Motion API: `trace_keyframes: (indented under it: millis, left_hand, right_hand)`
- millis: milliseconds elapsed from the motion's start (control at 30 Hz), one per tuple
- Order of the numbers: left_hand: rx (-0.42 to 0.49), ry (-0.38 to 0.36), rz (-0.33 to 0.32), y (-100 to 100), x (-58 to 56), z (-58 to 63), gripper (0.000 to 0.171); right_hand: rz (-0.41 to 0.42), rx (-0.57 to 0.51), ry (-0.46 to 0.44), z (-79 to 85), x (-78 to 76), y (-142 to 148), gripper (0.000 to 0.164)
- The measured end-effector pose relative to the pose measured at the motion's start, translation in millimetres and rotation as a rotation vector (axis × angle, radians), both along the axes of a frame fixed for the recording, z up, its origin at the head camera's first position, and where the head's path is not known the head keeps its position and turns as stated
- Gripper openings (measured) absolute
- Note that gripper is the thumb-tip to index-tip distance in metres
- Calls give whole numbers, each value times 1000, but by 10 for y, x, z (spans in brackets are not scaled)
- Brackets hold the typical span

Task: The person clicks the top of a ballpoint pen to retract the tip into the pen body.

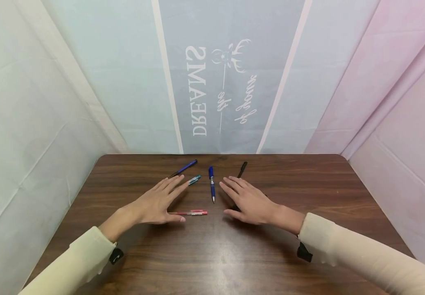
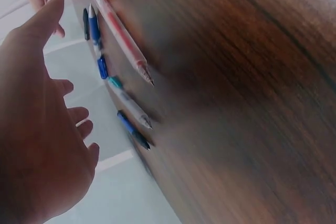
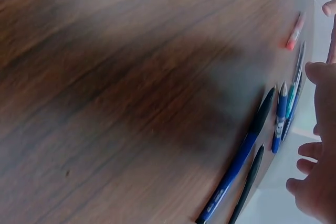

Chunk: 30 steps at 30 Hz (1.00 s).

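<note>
My left hand (image 1: 157, 203) hovers over the left part of the table with fingers straight and spread, holding nothing. Below it lie a red pen (image 1: 197, 213), a teal-ended pen (image 1: 195, 180) and a blue pen with a dark tip (image 1: 186, 166); the hand hides part of the red and teal ones. Flat and spread as well, my right hand (image 1: 253, 203) grips nothing. A black pen (image 1: 243, 169) pokes out past its fingers. The right wrist view shows a thick blue-and-black pen (image 3: 236, 158), mostly hidden under that hand from above. Between both hands lies a blue pen with a silver tip (image 1: 212, 184).
The dark wood-grain table (image 1: 216, 262) ends at a straight back edge with rounded corners. Behind it hangs a pale blue-grey cloth (image 1: 139, 82) with mirrored lettering. White cloth (image 1: 21, 123) flanks the left side, and pinkish-white cloth (image 1: 411, 135) the right.
</note>
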<state>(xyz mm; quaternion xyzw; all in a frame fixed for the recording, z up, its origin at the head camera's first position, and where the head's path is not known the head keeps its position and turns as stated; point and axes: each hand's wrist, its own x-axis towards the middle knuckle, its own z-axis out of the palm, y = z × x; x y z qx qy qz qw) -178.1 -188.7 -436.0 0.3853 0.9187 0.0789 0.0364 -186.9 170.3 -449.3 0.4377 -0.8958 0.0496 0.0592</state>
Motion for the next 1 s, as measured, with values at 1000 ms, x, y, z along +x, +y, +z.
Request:
trace_keyframes:
  millis: [1000]
  left_hand:
    - [114,-1,-28,-132,128,-111,89]
  right_hand:
    - [98,-169,-102,-105,158,-517,68]
